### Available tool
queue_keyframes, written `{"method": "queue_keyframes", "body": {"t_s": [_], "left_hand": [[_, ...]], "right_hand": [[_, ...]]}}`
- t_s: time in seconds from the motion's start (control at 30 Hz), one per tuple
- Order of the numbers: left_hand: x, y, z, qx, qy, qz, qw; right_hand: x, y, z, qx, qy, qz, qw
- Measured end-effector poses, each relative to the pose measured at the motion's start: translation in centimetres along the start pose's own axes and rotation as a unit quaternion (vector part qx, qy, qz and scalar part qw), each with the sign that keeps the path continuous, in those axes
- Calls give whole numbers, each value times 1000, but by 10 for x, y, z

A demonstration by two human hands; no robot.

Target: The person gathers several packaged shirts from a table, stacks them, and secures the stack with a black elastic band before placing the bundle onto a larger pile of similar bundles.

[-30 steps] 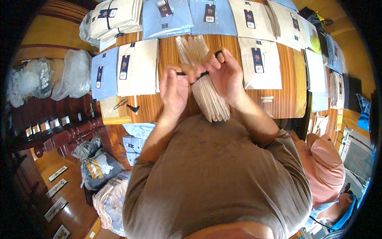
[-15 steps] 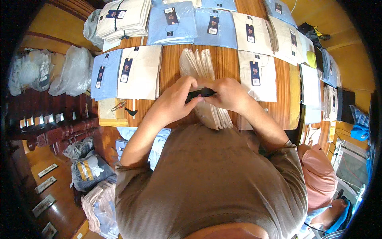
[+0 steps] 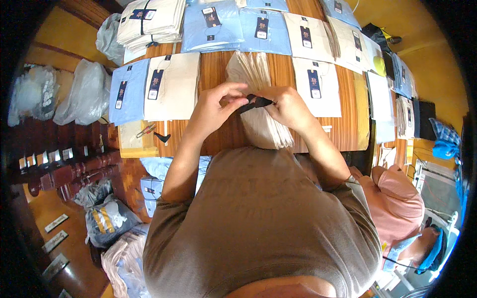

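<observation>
left hand (image 3: pixel 214 107): pinching one end of the black strap (image 3: pixel 254 103), fingers closed on it
right hand (image 3: pixel 286 107): gripping the strap's other end, closed on it
stack of cream shirts (image 3: pixel 258 104): lying mid-surface (image 3: pixel 348 131), toward the near edge, under both hands
progress: strap looking not yet tied around the stack; tagged folded shirts (image 3: pixel 164 87) lying in rows toward the far edge

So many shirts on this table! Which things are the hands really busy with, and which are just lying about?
In hand:
left hand
right hand
small black strip pinched between them
cream folded stack beneath

Lying about:
blue folded shirts
cream folded shirt
scissors
plastic bags
</observation>
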State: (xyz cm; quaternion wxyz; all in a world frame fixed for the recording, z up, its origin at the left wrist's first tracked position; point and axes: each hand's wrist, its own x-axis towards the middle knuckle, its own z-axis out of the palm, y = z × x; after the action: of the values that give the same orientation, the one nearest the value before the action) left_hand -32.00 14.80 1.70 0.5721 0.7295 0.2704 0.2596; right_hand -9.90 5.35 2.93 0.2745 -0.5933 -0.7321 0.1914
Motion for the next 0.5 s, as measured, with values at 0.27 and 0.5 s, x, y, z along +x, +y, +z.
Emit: {"method": "queue_keyframes", "body": {"t_s": [0.27, 0.5], "left_hand": [[17, -39, 1, -11, -48, 87, 995], [20, -58, 10, -35, -47, 95, 994]], "right_hand": [[-2, -14, 4, 78, 77, 43, 993], [-9, -25, 2, 28, 87, 87, 992]]}}
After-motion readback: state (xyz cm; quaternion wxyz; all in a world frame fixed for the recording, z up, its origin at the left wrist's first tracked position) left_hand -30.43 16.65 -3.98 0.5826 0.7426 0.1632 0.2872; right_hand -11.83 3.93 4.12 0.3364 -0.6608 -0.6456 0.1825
